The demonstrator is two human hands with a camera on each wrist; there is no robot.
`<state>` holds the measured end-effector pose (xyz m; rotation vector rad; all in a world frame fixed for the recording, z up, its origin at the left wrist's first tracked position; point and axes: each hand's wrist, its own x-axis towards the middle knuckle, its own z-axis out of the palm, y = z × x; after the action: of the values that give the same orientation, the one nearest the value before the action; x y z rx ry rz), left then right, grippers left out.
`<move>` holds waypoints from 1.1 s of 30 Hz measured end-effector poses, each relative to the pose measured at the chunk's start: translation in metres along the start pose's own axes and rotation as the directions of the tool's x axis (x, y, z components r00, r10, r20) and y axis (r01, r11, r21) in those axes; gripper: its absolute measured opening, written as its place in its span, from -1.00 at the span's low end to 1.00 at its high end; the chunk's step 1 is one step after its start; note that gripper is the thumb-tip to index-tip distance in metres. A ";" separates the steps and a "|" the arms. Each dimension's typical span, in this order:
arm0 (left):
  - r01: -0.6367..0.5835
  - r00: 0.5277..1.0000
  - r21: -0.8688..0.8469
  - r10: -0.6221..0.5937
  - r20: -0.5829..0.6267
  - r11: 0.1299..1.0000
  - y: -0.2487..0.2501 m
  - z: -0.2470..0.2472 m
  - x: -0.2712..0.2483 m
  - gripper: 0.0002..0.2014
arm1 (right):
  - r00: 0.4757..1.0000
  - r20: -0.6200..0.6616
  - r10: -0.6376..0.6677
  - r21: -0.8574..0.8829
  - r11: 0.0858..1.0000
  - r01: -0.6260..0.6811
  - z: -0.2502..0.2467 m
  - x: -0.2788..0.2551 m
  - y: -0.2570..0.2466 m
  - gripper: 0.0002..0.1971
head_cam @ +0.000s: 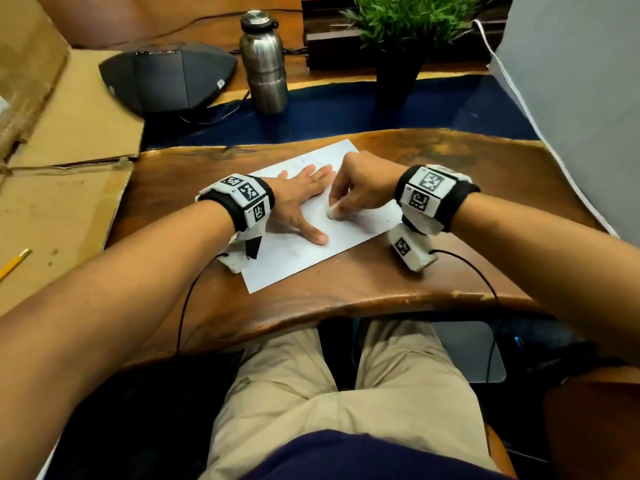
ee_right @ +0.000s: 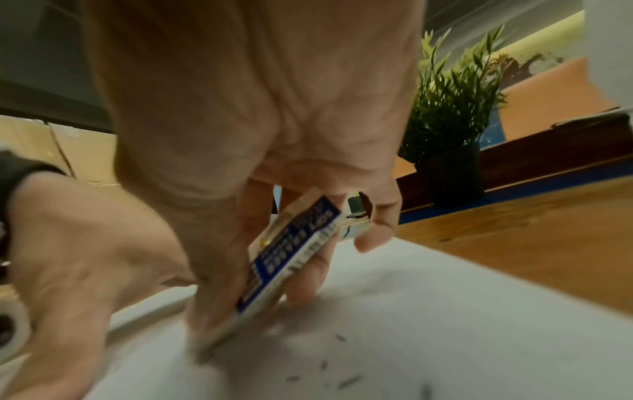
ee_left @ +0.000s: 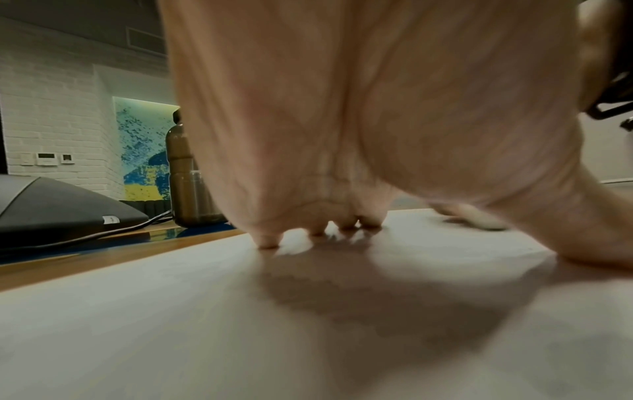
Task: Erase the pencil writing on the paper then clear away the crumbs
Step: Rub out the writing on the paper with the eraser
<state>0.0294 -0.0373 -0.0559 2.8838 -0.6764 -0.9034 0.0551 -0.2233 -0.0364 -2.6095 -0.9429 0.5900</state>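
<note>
Pinching 1 eraser (head_cam: 333, 210), right hand (head_cam: 360, 188); left hand (head_cam: 300, 199) flat on 1 paper (head_cam: 294, 261).

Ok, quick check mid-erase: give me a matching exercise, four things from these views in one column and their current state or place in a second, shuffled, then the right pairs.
Things:
1. left hand
2. eraser
3. pencil
4. steel bottle

States or places:
A. lies on the cardboard, left of the desk
B. stands upright at the back, beside the dark speakerphone
C. flat on the paper, fingers spread
D. pinched in the right hand, its end on the paper

Pairs: 1-C, 2-D, 3-A, 4-B
</note>
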 end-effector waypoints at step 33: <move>0.099 0.991 -0.050 -0.102 -0.081 0.994 0.003 -0.004 0.004 0.25 | 0.992 0.051 0.111 -0.139 0.985 -0.103 -0.024 -0.021 0.031 -0.85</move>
<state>0.0335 -0.0425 -0.0540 2.9185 -0.5010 -0.7924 0.0682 -0.2631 -0.0222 -2.7927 -0.8932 0.6542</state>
